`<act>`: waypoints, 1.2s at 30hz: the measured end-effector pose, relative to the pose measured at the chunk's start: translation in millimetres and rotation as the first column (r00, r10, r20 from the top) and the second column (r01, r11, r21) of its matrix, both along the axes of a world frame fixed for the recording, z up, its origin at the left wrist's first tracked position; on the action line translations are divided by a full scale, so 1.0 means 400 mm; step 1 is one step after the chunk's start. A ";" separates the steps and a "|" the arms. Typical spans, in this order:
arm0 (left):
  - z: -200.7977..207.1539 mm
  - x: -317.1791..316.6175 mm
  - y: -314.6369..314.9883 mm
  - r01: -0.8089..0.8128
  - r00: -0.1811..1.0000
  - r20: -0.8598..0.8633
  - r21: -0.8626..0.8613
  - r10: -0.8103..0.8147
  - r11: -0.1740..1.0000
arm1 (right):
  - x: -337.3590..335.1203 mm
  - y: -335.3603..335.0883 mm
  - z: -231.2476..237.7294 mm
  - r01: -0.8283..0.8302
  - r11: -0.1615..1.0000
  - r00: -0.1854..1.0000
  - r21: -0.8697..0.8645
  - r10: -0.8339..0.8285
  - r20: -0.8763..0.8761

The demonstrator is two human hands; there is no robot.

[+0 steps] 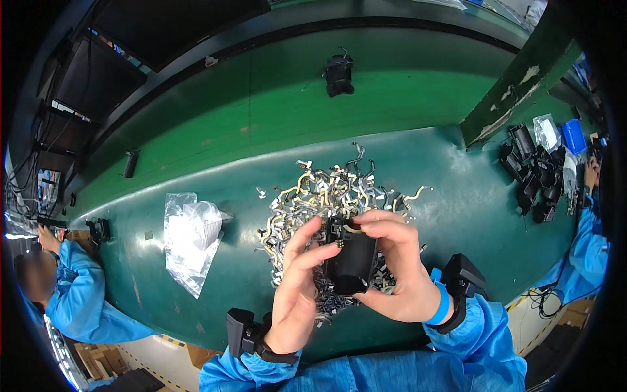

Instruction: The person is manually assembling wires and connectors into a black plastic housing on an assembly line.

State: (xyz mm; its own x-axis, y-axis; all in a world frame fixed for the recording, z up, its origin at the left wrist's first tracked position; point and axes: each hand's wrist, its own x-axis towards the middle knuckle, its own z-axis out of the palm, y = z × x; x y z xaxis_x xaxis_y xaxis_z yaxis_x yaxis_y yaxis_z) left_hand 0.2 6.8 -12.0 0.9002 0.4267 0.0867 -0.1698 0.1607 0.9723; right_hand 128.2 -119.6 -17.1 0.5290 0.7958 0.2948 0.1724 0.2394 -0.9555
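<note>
Between my hands is a black plastic housing (353,260) with a curved, hollow body, held above a pile of short cables. My right hand (400,271) grips its right side, thumb at the lower edge and fingers at the top. The fingers of my left hand (302,281) close on the housing's upper left corner, by a small connector with gold-coloured contacts (340,243). A bit of pale cable (353,228) shows at the top, near my right fingertips. Below spreads the heap of grey, black and yellowish cables with white connectors (307,196).
Left of the heap lies a clear plastic bag (192,238) with white contents. Another black housing (339,75) sits at the far side. Several black parts (539,173) and a blue bin (574,136) lie right, beyond a green post (519,85). Co-workers in blue sleeves (88,287) sit at both ends.
</note>
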 end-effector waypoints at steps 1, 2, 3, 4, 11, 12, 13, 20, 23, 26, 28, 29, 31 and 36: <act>-0.002 -0.002 0.002 -0.003 1.000 -0.001 0.000 0.003 1.000 | 0.001 0.001 0.004 -0.003 1.000 1.000 0.000 0.003 -0.001; -0.006 -0.004 0.004 0.002 1.000 0.026 -0.036 -0.001 0.999 | 0.003 0.003 0.010 0.017 1.000 0.992 -0.026 -0.013 0.128; -0.011 -0.005 0.006 0.011 0.998 0.054 -0.073 -0.007 0.997 | 0.004 0.003 0.012 0.043 0.998 0.966 -0.052 -0.028 0.256; -0.011 -0.004 0.001 0.010 0.999 0.054 -0.075 -0.006 0.997 | 0.001 0.003 0.008 0.042 0.998 0.966 -0.054 -0.027 0.256; -0.006 -0.001 -0.033 -0.096 0.994 0.050 -0.099 0.101 0.990 | -0.019 0.003 0.029 -0.031 0.995 0.939 -0.090 0.060 0.339; -0.007 0.000 -0.029 -0.096 0.994 0.047 -0.098 0.101 0.991 | -0.013 -0.001 0.040 -0.032 0.996 0.940 -0.088 0.060 0.337; -0.007 0.001 -0.025 -0.101 0.993 0.048 -0.094 0.106 0.990 | -0.004 -0.007 0.058 -0.029 0.995 0.950 -0.099 0.058 0.308; -0.016 0.000 -0.024 -0.044 0.998 0.038 0.094 0.041 0.995 | 0.058 -0.038 0.081 -0.018 0.982 1.000 -0.191 0.019 -0.002; -0.009 0.002 -0.034 -0.058 0.998 0.021 0.317 0.054 0.947 | 0.072 -0.043 0.094 -0.031 0.969 0.999 -0.245 0.032 0.003; -0.010 0.000 -0.029 -0.065 0.996 -0.013 0.502 0.083 0.862 | 0.078 -0.050 0.098 -0.002 0.960 0.998 -0.281 0.018 0.054; -0.013 0.008 -0.030 -0.099 0.993 0.000 0.514 0.115 0.852 | 0.080 -0.054 0.099 -0.023 0.951 0.993 -0.309 0.058 0.103; -0.009 0.010 -0.027 -0.090 0.993 -0.018 0.552 0.120 0.829 | 0.081 -0.054 0.098 -0.019 0.950 0.993 -0.312 0.053 0.102; -0.008 0.006 -0.025 -0.093 0.989 -0.038 0.582 0.141 0.808 | 0.077 -0.052 0.097 -0.014 0.929 0.988 -0.370 0.069 0.135; -0.012 0.003 -0.021 -0.045 0.991 -0.084 0.517 0.103 0.855 | 0.072 -0.048 0.081 0.057 0.962 0.948 -0.267 0.032 0.316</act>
State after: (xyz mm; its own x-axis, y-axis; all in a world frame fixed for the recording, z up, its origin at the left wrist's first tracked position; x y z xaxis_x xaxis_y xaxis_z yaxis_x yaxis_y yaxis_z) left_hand 1.5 -1.5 -16.7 0.8840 0.4132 0.2188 -0.0541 -0.3744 0.9257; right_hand 156.8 -138.8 15.4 0.4546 0.8623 0.2231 0.4757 -0.0232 -0.8793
